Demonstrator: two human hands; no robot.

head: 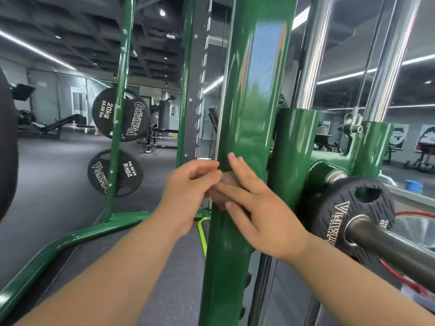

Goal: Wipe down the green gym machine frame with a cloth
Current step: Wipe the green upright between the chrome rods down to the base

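Both hands meet at green upright post: left hand fingers pinch small tan cloth, right hand fingers straight, pressing it flat, probably for wiping.

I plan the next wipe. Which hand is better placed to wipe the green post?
Probably right. The right hand lies flat on the post; the left hand is curled beside it. No cloth is clearly visible.

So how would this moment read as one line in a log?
left hand: pinching small beige cloth | right hand: fingers straight on green upright | wipe: at mid-post
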